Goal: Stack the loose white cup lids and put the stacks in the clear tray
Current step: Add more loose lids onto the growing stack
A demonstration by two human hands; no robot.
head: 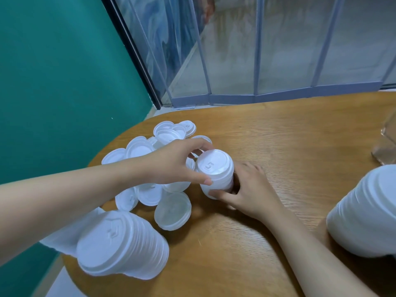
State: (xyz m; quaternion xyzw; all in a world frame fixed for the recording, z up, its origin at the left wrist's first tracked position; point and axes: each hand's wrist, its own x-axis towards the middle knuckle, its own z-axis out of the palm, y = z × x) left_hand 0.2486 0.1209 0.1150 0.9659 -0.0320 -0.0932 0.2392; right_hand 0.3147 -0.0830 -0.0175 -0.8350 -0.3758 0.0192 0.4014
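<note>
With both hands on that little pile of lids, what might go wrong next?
1. The small stack, held between the left hand and right hand, could slip apart if lifted unevenly.
2. The left arm reaches over the loose lids near the table edge; a sweep might knock some off.
3. The big stack leans at the near edge and might topple.

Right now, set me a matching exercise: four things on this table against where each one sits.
Things:
1. small lid stack
2. tall lid stack
3. loose lids
4. clear tray

Places:
A. right edge of the view, mostly cut off
B. near left, by the table edge
C. between the left hand and right hand
D. scattered at far left

Pairs: 1-C, 2-B, 3-D, 4-A
</note>
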